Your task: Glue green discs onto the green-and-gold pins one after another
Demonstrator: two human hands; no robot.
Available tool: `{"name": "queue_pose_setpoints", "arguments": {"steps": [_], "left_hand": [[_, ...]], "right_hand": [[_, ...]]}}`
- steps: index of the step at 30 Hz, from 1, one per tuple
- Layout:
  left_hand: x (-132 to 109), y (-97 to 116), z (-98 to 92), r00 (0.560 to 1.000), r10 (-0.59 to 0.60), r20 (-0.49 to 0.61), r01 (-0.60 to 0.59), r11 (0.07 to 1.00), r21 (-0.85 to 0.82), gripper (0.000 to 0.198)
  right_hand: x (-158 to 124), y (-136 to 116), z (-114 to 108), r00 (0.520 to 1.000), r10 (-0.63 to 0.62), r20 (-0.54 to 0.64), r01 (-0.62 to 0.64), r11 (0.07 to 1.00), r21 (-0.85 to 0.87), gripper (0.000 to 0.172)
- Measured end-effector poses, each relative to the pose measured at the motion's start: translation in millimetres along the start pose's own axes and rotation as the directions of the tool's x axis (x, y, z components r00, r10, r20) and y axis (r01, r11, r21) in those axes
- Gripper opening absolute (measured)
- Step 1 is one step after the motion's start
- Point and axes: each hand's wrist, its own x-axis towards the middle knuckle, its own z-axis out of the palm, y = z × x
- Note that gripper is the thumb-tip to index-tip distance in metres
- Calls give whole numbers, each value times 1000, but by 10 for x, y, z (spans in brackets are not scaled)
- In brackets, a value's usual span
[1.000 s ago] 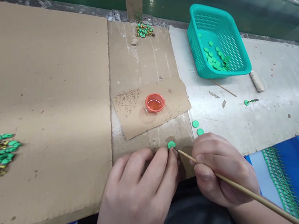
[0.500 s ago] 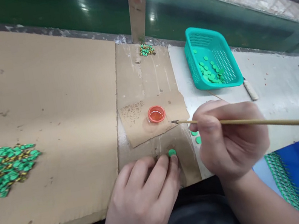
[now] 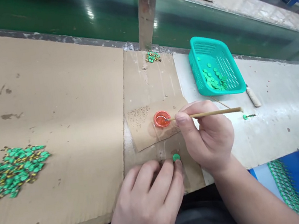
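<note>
Your left hand (image 3: 149, 196) pinches a green disc (image 3: 176, 157), your right hand (image 3: 208, 136) pinches a stick (image 3: 210, 113) in the orange cup (image 3: 162, 119); the basket (image 3: 197, 41) holds some discs (image 3: 214, 80), big pile (image 3: 13, 171) remains on the cardboard (image 3: 64, 103).

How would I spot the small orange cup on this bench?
Find the long cardboard-covered bench, then the smaller brown cardboard piece at its middle, left of the teal basket. On it sits a small round orange cup of liquid, the only orange object, with a thin wooden stick reaching into it.
</note>
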Motion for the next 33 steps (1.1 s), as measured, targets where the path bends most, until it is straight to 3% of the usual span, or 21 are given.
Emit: {"name": "queue_pose_setpoints", "arguments": {"steps": [8,13,18,22,33], "left_hand": [[-1,-10,15,1000,-1,3,1,1000,8,32],[27,-17,14,1000,11,2,-11,1000,-7,30],[35,-28,12,1000,19,-5,-19,1000,-21,30],[6,-17,16,1000,27,-2,-27,999,-22,34],[-2,-22,-1,999,17,28,-17,1000,9,34]], "right_hand": [[-25,12,7,1000,12,-28,-10,999,53,15],[-204,-142,-227,998,-17,-66,18,1000,18,11],[-539,-338,-435,1000,-24,-12,25,998,50,16],[-683,-357,-413,1000,-9,-3,10,998,56,19],[-734,-280,-398,999,12,41,-16,993,113,19]]}}
